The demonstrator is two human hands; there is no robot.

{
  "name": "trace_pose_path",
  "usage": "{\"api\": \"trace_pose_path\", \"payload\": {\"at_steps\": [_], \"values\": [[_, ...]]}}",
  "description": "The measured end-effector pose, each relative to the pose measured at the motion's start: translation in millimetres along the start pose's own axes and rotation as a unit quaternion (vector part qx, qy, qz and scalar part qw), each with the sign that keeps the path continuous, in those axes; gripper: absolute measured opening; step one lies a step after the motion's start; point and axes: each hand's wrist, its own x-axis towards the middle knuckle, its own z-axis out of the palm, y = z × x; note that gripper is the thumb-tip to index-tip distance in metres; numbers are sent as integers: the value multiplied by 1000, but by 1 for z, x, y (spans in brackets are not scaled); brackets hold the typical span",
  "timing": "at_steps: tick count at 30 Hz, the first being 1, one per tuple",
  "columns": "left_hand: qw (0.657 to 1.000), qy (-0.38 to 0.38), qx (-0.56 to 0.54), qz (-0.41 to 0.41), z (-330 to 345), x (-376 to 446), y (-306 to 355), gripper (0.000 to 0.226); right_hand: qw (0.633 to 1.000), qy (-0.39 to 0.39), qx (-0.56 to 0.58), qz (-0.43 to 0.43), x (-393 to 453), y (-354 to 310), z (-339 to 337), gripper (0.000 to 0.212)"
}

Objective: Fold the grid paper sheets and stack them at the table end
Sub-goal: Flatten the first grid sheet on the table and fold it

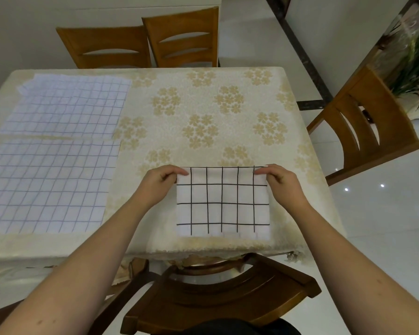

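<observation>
At the near table (203, 97) edge, left hand (156, 183) and right hand (279, 182) pinch the far corners of a folded grid sheet (222, 201), fingers curled. Likely mid-fold; next: crease or carry. Two unfolded sheets (51, 180) wait left.

Dining room around a cloth-covered desk

Floral cream tablecloth (203, 112); two wooden chairs (140, 42) at the far side, another chair (370, 124) to the right, a dark chair (223, 293) nearest; leafy plant (416, 66) far right.
</observation>
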Motion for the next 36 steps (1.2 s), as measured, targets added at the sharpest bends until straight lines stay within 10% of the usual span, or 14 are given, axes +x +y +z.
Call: {"api": "trace_pose_path", "payload": {"at_steps": [10,23,27,33,36], "values": [[993,74,-90,37,-9,14,22,20,979,3,196,55,10,-19,-3,33],[980,-89,81,159,-12,18,71,27,982,-184,-50,-8,19,-44,25,61],[975,-94,102,172,-6,21,76,29,979,-200,-29,5,22,-58,36,27],[980,76,34,183,-5,27,60,43,986,-168,5,5,20,-65,28,23],[971,186,-145,40,4,20,31,42,985,-157,67,24,17,-72,18,25]]}}
